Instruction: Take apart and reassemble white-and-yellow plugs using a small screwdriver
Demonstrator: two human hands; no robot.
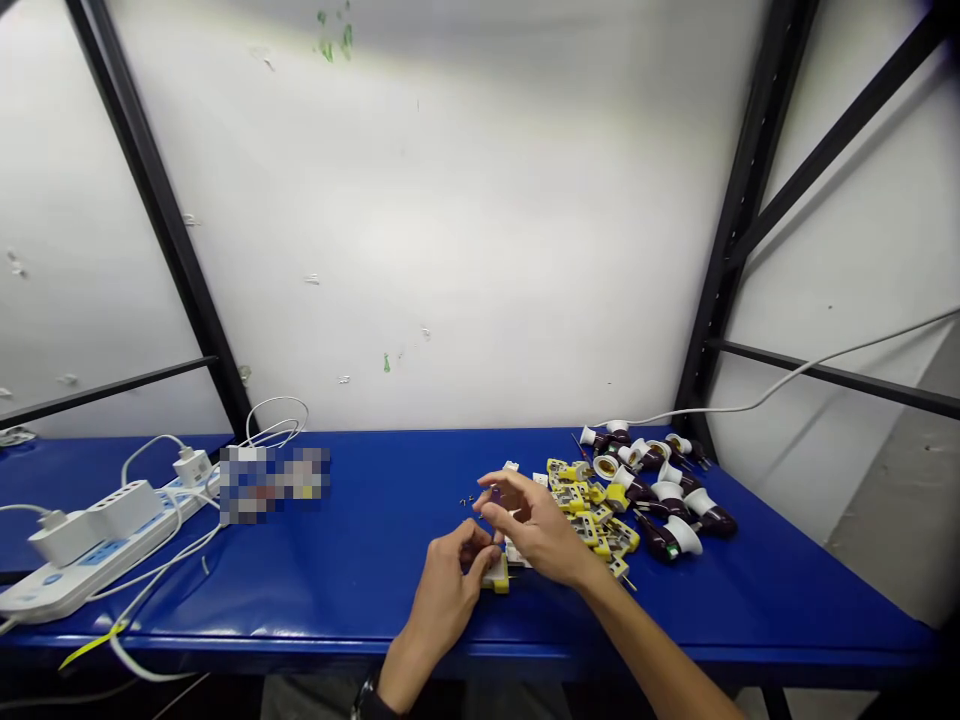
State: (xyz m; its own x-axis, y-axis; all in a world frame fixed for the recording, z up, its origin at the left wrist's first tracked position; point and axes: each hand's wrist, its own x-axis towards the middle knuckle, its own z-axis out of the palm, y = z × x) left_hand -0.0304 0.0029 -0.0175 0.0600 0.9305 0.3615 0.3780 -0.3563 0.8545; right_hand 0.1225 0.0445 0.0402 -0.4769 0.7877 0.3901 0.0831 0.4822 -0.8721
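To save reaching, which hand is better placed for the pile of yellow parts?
Probably the right hand, just beside the pile of yellow parts; the left hand sits farther off, at a yellow-and-white piece.

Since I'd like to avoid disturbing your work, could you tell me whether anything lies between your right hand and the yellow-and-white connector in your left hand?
Nothing visible stands between them. The right hand sits directly above and beside the yellow-and-white connector, which the left hand grips.

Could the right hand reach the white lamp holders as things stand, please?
Probably yes: the right hand is close, with only low yellow connector parts between it and the white lamp holders.
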